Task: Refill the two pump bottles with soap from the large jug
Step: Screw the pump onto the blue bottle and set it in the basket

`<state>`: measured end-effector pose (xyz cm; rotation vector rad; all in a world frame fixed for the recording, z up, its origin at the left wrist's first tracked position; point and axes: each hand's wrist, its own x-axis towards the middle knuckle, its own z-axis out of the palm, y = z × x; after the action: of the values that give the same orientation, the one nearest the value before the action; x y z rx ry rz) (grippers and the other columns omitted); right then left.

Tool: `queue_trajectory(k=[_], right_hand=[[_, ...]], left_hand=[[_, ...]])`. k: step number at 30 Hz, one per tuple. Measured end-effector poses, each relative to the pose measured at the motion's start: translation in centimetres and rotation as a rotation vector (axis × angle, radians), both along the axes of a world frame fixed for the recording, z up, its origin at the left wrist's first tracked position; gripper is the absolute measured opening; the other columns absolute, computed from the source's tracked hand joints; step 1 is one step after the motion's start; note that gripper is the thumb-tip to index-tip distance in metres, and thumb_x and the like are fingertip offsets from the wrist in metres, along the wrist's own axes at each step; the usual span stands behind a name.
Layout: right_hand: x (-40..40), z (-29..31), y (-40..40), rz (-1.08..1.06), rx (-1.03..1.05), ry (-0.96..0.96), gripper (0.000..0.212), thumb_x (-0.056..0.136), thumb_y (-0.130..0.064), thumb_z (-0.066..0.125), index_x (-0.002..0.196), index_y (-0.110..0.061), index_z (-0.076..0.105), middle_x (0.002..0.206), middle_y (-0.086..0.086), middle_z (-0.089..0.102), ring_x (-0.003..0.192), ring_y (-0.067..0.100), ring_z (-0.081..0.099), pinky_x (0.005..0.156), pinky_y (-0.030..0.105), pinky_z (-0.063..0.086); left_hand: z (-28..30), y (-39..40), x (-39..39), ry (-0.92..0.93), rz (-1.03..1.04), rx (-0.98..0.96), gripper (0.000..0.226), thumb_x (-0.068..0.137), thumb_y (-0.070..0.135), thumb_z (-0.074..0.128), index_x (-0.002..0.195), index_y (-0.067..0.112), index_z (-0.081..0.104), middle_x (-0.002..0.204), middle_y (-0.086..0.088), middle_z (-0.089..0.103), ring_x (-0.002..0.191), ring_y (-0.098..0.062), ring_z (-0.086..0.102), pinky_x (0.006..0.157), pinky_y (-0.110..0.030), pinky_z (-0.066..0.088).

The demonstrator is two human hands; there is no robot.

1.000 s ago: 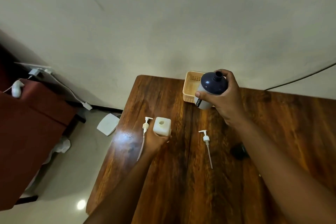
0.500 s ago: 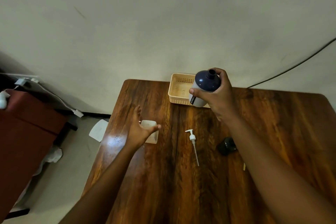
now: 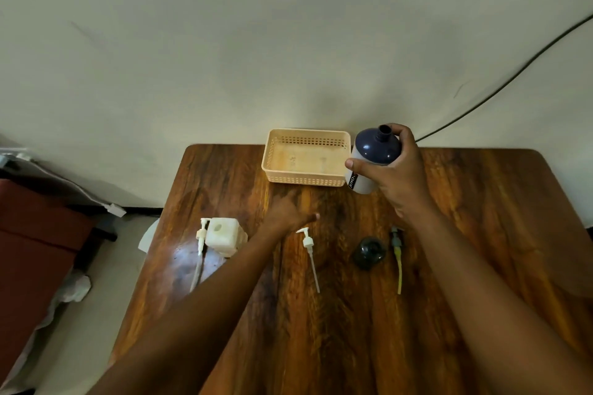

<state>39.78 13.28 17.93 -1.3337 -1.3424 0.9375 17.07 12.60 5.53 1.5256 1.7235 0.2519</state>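
Observation:
My right hand grips the large jug, white with a dark blue top and an uncapped neck, held upright just above the table beside the basket. A small square white pump bottle stands open at the table's left, one white pump head lying against it. A second white pump head with its long tube lies in the middle. My left hand hovers open above the table between the bottle and that pump, holding nothing. A dark cap lies to the right.
An empty beige slotted basket sits at the table's far edge against the wall. A yellow-tubed pump lies right of the dark cap. The floor drops off at left, with red furniture and a cable.
My left hand set the square bottle down at the left, let go and moved right toward the table's middle. The view shifted left, so everything appears further right. The jug stays in my right hand.

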Motion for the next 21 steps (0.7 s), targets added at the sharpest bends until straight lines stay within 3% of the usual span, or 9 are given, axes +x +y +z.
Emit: queue_trajectory(k=[3,6,10,15,18,21], right_hand=[[1.3,-1.2,0.0,-0.007,-0.023,-0.006,0.084,0.059,-0.034,0.1,0.125,-0.043,0.049,0.124,-0.024,0.055,0.104,-0.017,0.057,0.071,0.006,0.052],[2.2,-2.5,-0.1,-0.022,-0.04,-0.033,0.087,0.058,-0.035,0.1,0.127,-0.042,0.047,0.124,-0.027,0.053,0.104,-0.02,0.054,0.072,0.003,0.049],[3.0,-3.8,-0.5,-0.009,-0.067,-0.049,0.088,0.059,-0.037,0.099,0.129,-0.044,0.045,0.124,-0.029,0.052,0.109,-0.013,0.056,0.073,0.002,0.049],[3.6,-4.8,-1.0,-0.001,-0.086,-0.05,0.087,0.059,-0.034,0.1,0.128,-0.041,0.046,0.125,-0.022,0.055,0.11,-0.002,0.059,0.073,0.004,0.05],[3.6,-5.2,-1.3,0.001,-0.11,-0.045,0.087,0.059,-0.031,0.1,0.127,-0.041,0.046,0.124,-0.023,0.055,0.106,-0.005,0.059,0.072,0.002,0.049],[3.4,-4.9,-1.3,0.012,-0.129,-0.04,0.086,0.06,-0.029,0.1,0.126,-0.043,0.046,0.122,-0.025,0.054,0.102,-0.02,0.056,0.069,0.001,0.047]], left_hand=[[-2.8,-0.5,2.2,0.078,0.023,-0.181,0.085,0.091,0.049,0.074,0.16,0.02,0.035,0.159,-0.019,0.042,0.145,-0.039,0.044,0.117,-0.052,0.043],[-4.7,-1.5,3.6,0.143,0.035,-0.232,0.076,0.096,0.043,0.07,0.159,0.019,0.035,0.156,-0.018,0.044,0.141,-0.037,0.049,0.114,-0.051,0.047],[-6.3,-2.8,5.0,0.214,0.065,-0.207,0.057,0.1,0.035,0.066,0.15,0.018,0.045,0.149,-0.018,0.045,0.132,-0.036,0.054,0.111,-0.05,0.049],[-7.4,-3.7,5.9,0.245,0.05,-0.122,0.032,0.102,0.022,0.061,0.134,0.017,0.057,0.133,-0.011,0.059,0.114,-0.025,0.065,0.098,-0.042,0.058],[-7.3,-3.9,6.1,0.229,0.084,-0.081,0.023,0.103,0.021,0.059,0.126,0.017,0.061,0.123,-0.007,0.067,0.108,-0.02,0.068,0.096,-0.039,0.059],[-5.8,-3.0,5.8,0.165,0.115,-0.041,0.024,0.104,0.021,0.057,0.127,0.016,0.064,0.123,-0.007,0.069,0.11,-0.021,0.069,0.097,-0.041,0.059]])
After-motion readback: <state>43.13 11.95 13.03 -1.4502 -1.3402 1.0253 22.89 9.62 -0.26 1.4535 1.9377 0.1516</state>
